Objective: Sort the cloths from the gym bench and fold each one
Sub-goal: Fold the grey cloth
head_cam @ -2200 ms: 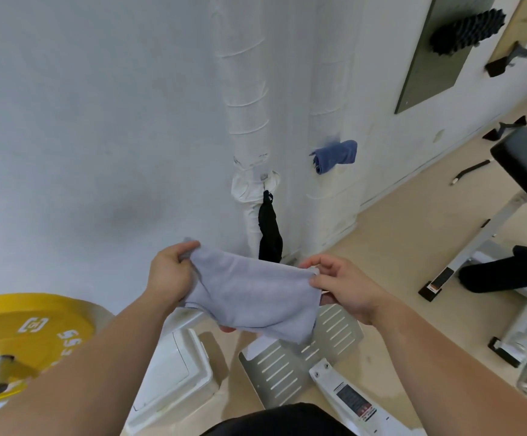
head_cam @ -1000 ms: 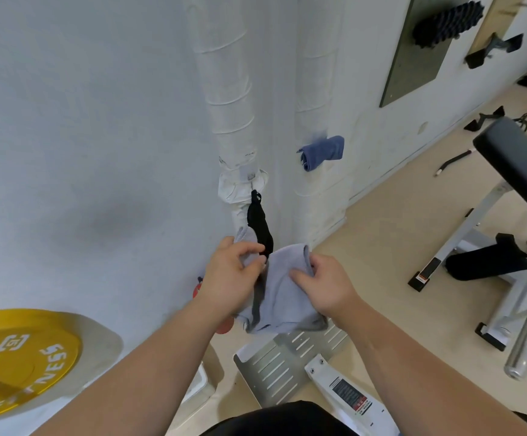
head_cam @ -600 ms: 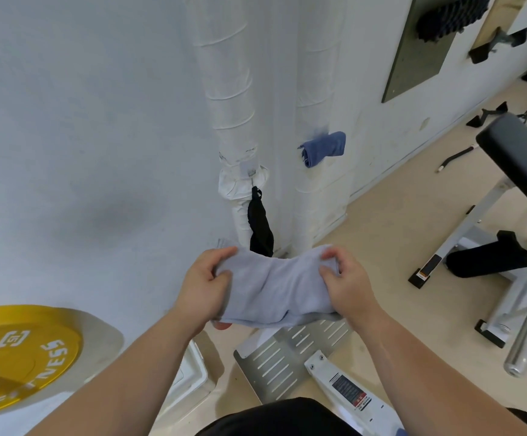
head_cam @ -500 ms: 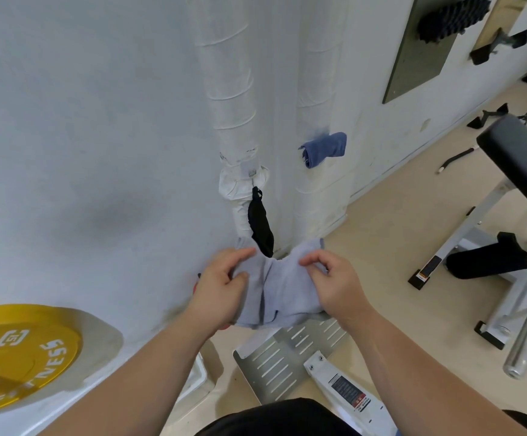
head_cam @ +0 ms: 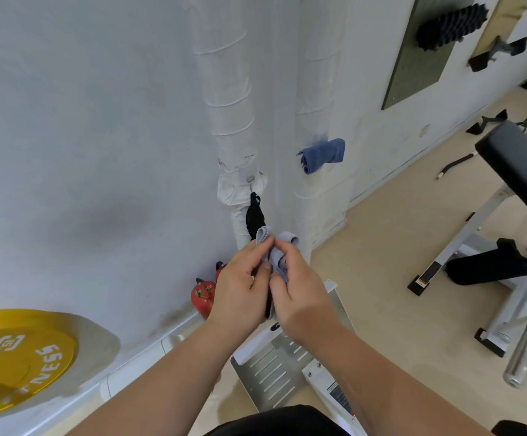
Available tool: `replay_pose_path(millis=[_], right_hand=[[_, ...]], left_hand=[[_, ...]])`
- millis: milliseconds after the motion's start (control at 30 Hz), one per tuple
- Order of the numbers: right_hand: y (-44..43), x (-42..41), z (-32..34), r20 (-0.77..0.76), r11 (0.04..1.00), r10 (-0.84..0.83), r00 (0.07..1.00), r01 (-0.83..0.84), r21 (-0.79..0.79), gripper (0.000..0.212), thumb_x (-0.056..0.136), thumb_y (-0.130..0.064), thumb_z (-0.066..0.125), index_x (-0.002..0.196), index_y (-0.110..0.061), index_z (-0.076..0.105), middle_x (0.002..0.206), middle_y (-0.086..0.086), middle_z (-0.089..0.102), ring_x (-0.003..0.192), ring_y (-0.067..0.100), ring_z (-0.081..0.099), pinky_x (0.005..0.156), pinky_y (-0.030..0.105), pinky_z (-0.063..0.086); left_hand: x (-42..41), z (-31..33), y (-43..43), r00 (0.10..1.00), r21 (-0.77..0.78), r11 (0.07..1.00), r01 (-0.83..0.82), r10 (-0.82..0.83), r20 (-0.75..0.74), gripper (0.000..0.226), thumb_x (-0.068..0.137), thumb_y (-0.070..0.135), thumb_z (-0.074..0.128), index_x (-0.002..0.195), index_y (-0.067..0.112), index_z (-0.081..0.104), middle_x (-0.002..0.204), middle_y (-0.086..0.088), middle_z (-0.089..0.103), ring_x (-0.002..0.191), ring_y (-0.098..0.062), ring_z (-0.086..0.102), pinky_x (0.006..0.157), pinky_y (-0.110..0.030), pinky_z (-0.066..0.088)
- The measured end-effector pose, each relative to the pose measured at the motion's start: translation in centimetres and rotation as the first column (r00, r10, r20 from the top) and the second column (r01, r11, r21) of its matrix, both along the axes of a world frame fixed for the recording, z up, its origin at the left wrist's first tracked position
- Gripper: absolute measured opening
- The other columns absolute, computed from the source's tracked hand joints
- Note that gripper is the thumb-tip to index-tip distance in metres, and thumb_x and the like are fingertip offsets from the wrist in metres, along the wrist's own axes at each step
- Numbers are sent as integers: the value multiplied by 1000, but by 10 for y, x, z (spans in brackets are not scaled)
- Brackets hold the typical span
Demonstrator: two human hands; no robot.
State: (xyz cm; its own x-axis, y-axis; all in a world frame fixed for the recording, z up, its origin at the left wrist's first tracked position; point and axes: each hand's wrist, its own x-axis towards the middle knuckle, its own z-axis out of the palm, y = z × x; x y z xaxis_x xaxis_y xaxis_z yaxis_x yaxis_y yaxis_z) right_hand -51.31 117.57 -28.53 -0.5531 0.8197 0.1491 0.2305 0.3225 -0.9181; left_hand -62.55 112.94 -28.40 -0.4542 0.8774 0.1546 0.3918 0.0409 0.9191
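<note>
A light grey cloth [head_cam: 275, 247] is bunched into a narrow fold between both hands, in mid-air in front of the white wall pipes. My left hand [head_cam: 240, 284] pinches its left side and my right hand [head_cam: 299, 291] presses against it from the right, so most of the cloth is hidden and only its upper folds stick out above my fingers. A blue cloth [head_cam: 322, 155] hangs on the right pipe, higher up. The gym bench [head_cam: 520, 171] with its black pad stands at the right.
A yellow weight plate [head_cam: 20, 360] sits at the lower left. A perforated metal footplate [head_cam: 274, 369] lies below my hands. Red objects [head_cam: 204, 297] stand by the wall. A black strap [head_cam: 255, 217] hangs from the left pipe [head_cam: 227, 89]. A steel bar end [head_cam: 526, 344] juts in at the right.
The grey cloth was spread wide between my hands; now both hands have come together and the cloth is folded narrow between them.
</note>
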Motion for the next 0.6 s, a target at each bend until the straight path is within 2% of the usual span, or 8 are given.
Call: replay_pose_path(millis=[100, 167, 267, 333, 400, 500, 567, 600], right_hand=[[3, 10, 3, -22, 991, 73, 997, -75, -107, 82, 90, -27, 37, 154, -49, -9, 92, 0, 71, 79, 18, 69, 75, 42, 58], [7, 19, 3, -49, 984, 101, 994, -107, -144, 87, 88, -27, 36, 150, -53, -20, 91, 6, 71, 82, 25, 68, 81, 49, 57], [13, 30, 5, -105, 950, 179, 978, -199, -239, 89, 86, -23, 37, 153, -47, -18, 89, -1, 72, 80, 22, 66, 78, 41, 56], [20, 38, 4, -127, 936, 228, 965, -253, -243, 86, 92, -15, 38, 155, -43, -14, 96, -15, 73, 88, 11, 68, 84, 31, 54], [32, 45, 3, -77, 961, 201, 977, -212, -180, 84, 97, -8, 43, 157, -40, -6, 102, -19, 73, 98, 6, 68, 91, 25, 52], [49, 56, 7, 22, 998, 36, 999, -38, 60, 80, 89, -14, 66, 152, -44, 27, 97, -13, 64, 88, 7, 60, 81, 22, 46], [56, 63, 14, 53, 982, 61, 997, -70, 176, 81, 81, -32, 80, 147, -46, 35, 115, -15, 57, 108, 2, 55, 89, 17, 43], [59, 65, 18, 69, 978, 146, 987, -155, 140, 87, 80, -37, 82, 149, -48, 30, 125, -16, 56, 119, 0, 53, 97, 16, 42]], left_hand=[[4, 3, 2, 1000, 4, 1000, 6, -7, 24, 43, 99, 12, 62, 137, 31, 60, 129, 34, 58, 126, 12, 52, 111, -19, 42], [7, 6, 2, 1000, 12, 1000, -7, 7, 13, 49, 91, 20, 74, 137, 30, 60, 123, 39, 59, 123, 13, 53, 107, -15, 42], [12, 10, 6, 997, 2, 997, -75, 75, -28, 52, 81, 23, 84, 130, 30, 67, 120, 32, 64, 116, 14, 58, 99, -8, 44], [13, 14, 10, 992, -33, 993, -115, 113, -53, 41, 83, 11, 75, 119, 30, 73, 116, 21, 71, 108, 9, 64, 93, -10, 49], [13, 19, 12, 992, -57, 991, -122, 119, -43, 44, 82, -1, 63, 106, 33, 77, 102, 20, 76, 95, 6, 68, 85, -15, 54], [7, 26, 13, 988, -107, 994, -39, 54, 146, 49, 80, -11, 53, 92, 28, 81, 89, 9, 79, 84, -5, 72, 74, -27, 57], [1, 34, 14, 947, -156, 983, 101, -47, 317, 47, 80, -16, 51, 90, 18, 82, 90, -8, 79, 82, -19, 72, 77, -43, 59], [-3, 38, 15, 917, -172, 967, 187, -108, 385, 46, 81, -19, 51, 88, 15, 81, 90, -13, 78, 81, -24, 71, 78, -43, 59]])
